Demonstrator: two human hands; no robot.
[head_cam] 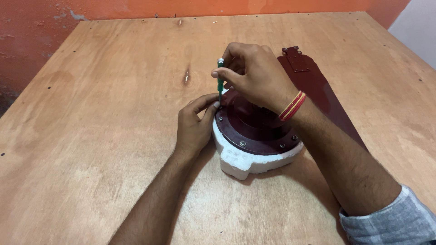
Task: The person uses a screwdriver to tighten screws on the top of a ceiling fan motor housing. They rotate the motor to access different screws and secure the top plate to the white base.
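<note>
A round dark-red fan motor housing (259, 127) sits in a white foam cradle (247, 161) on the plywood table (104, 113). My right hand (254, 72) is shut on a green-handled screwdriver (220, 81), held upright with its tip at the housing's near-left rim. My left hand (195, 122) pinches at the screwdriver's tip, fingers against the foam and rim; what it pinches is too small to tell. Several screws show around the rim.
A dark-red fan blade (324, 97) with a metal bracket at its far end lies on the table behind my right forearm. An orange wall (136, 9) runs along the table's far edge.
</note>
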